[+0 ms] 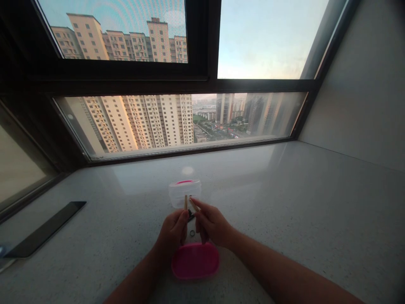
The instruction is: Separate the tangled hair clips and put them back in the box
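My left hand [173, 231] is closed around a thin wooden stick [185, 202] that points up. My right hand [212, 223] is closed on a second wooden stick [193, 205], tilted toward the first. The two stick tips nearly meet above the counter. Between the hands lie a small dark piece [190, 216] and a small metal ring [192, 232] on the counter. Just beyond the hands stands a clear plastic container [184, 192] with pink showing at its rim. A pink lid [195, 260] lies flat under my wrists.
The grey stone sill [284, 202] runs along a wide dark-framed window [202, 84] looking out on tall buildings. A flat black strip [44, 230] lies at the far left. A grey wall [363, 93] closes off the right side.
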Motion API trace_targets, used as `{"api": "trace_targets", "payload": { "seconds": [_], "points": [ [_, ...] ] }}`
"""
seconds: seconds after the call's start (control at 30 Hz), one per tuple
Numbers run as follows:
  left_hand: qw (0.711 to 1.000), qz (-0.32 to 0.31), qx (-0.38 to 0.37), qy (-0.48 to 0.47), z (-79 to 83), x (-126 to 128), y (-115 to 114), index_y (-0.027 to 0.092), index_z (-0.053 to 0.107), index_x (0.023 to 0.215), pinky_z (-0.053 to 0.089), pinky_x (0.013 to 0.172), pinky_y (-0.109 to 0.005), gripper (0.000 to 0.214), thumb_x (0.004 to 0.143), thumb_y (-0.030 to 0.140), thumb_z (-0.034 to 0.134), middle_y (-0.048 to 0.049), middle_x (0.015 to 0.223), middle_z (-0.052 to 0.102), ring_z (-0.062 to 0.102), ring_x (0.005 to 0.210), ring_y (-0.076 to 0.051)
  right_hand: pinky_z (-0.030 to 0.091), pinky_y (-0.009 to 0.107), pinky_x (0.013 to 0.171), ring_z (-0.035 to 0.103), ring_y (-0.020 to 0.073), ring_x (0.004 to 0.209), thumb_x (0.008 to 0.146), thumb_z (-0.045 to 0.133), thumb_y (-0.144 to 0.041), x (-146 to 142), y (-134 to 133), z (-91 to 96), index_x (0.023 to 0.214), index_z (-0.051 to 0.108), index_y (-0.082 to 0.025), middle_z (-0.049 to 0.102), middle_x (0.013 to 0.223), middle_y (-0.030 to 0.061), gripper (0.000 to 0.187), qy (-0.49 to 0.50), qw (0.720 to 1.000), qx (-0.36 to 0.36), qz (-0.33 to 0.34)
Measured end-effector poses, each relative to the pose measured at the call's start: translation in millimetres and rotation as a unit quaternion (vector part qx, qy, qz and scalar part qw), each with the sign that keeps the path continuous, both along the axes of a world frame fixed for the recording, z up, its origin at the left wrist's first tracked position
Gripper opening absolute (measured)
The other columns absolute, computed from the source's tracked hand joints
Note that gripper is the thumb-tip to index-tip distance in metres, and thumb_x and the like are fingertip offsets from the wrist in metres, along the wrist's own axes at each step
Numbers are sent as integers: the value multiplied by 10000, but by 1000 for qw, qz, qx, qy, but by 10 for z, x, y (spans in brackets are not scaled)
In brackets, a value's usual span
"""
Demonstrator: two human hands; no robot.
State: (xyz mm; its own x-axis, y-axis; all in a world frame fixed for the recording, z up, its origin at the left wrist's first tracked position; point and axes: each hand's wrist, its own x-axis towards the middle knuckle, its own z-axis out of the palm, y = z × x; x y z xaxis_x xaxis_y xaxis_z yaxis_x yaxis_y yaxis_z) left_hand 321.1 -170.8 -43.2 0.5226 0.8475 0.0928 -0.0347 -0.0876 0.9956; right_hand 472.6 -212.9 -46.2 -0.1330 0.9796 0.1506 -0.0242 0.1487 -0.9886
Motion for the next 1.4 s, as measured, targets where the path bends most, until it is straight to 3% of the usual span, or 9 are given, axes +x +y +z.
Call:
{"api": "trace_targets", "payload": {
  "seconds": [0.4,0.83,1.13,1.4],
  "points": [
    [1000,24,-14,4,2,13,-7,174,448,639,158,332,-161,387,817,515,488,98,378,325,235,324,-43,419,144,316,527,68,334,898,456,-359,13,-6,-12,1375,379,-265,537,539,-66,492,5,1000,10,9],
    [998,-3,44,47,32,3,-50,161,484,670,185,363,-173,381,858,487,430,89,404,325,254,356,-55,400,138,309,521,69,327,896,459,-390,3,13,-7,1344,418,-241,535,529,-66,473,16,1000,15,-3],
    [998,41,28,41,53,13,-44,171,448,626,174,371,-175,390,829,504,454,85,416,312,244,377,-58,383,137,308,504,64,323,908,427,-392,18,-14,49,1361,407,-233,521,528,-62,481,-7,1000,20,-2],
    [997,41,43,53,33,7,-9,174,431,607,182,380,-180,403,828,511,439,84,409,309,245,381,-60,411,149,325,521,70,343,902,438,-403,-5,-12,63,1335,442,-220,521,536,-56,470,6,1000,22,14]
  ]
}}
